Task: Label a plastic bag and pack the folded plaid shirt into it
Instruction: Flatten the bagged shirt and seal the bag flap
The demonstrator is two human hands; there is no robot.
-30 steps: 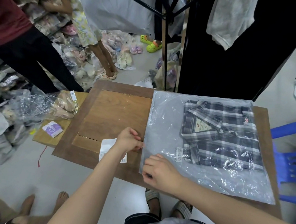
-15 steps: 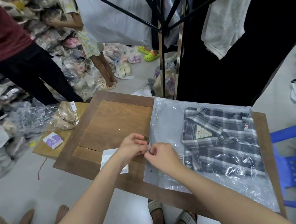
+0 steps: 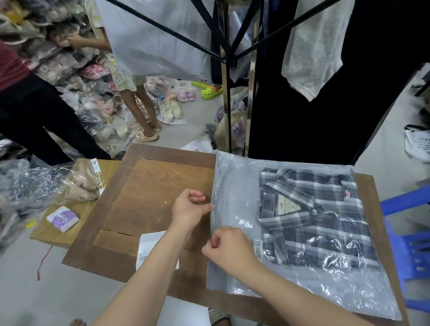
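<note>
Both our left hand (image 3: 189,209) and right hand (image 3: 228,247) pinch the clear plastic bag (image 3: 236,206) edge; uneven pulling could wrinkle its seal over the folded plaid shirt (image 3: 311,220).

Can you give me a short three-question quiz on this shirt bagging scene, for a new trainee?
1. True or false: the plaid shirt is already inside the plastic bag.
2. Which edge of the bag are the left hand and right hand pinching?
A. the edge nearest the blue chair
B. the edge facing the bare middle of the wooden table
C. the far edge by the clothes rack
3. Fill in: the white paper slip lies on the table, partly under the left ____.

Key: 1 true; 2 B; 3 forearm.
</note>
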